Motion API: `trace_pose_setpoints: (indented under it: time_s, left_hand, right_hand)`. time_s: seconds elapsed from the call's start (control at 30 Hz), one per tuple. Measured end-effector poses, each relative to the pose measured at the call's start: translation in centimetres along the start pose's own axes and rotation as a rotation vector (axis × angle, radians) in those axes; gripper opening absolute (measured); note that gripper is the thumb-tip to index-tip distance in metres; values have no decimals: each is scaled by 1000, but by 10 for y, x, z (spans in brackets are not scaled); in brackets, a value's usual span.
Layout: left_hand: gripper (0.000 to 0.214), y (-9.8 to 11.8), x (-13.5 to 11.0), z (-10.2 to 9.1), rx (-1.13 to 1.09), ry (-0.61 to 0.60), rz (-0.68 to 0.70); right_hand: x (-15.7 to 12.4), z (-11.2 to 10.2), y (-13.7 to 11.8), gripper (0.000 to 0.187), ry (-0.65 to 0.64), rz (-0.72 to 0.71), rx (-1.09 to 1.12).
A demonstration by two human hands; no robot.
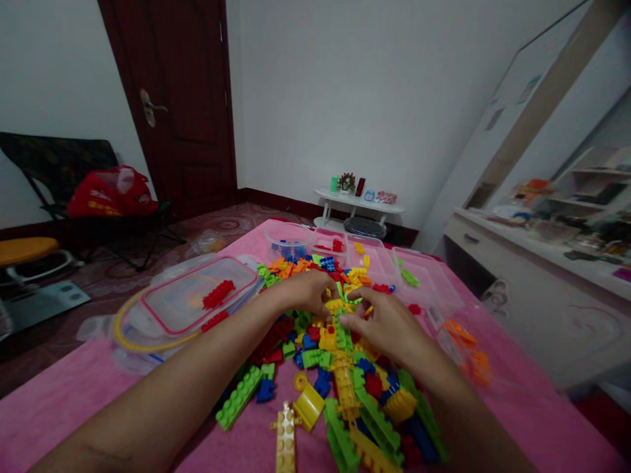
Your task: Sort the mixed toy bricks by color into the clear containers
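A loose heap of plastic building bricks [311,358] in green, yellow, red, blue and orange lies before me. Over its middle, my left hand [310,292] curls its fingers down among the bricks beside a yellow brick [335,305]; what they grip is partly hidden. Facing it from the right is my right hand [382,318], thumb and fingers apart, the thumb against a green brick [342,335]. Closer to me lie a long green brick [239,399], a curved yellow piece [309,406] and a pale yellow studded strip [285,439].
Along the table's far side stand a round tub [288,242] with blue bricks and clear boxes [434,279] with a few bricks. Stacked lids [172,315], a red brick [218,293] on top, lie left. A bag with orange pieces [463,348] lies right. The pink tablecloth [64,407] covers the table.
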State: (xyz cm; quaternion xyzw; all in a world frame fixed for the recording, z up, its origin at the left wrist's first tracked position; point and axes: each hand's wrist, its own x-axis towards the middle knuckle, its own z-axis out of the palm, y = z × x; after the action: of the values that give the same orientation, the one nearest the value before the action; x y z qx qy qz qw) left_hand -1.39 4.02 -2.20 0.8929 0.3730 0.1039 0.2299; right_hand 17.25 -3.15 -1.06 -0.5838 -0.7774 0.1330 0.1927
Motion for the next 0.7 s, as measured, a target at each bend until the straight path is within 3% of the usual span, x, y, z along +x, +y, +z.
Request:
trace_pose_setpoints:
  time_s: [0.13, 0.37, 0.53, 0.7]
  left_hand:
    - [32, 4, 2, 5, 49, 62, -6]
    - [20, 3, -10, -23, -123, -5, -76]
    - [22, 1, -12, -29, -120, 71, -11]
    - [19, 8, -14, -30, -63, 78, -26]
  right_hand:
    - [-1, 14, -4, 46, -8, -34, -44]
    - [2, -8, 4, 31, -24, 33, -65]
    - [-4, 5, -8, 50, -32, -42, -88]
    - [-2, 5, -9, 38, -13, -68, -112]
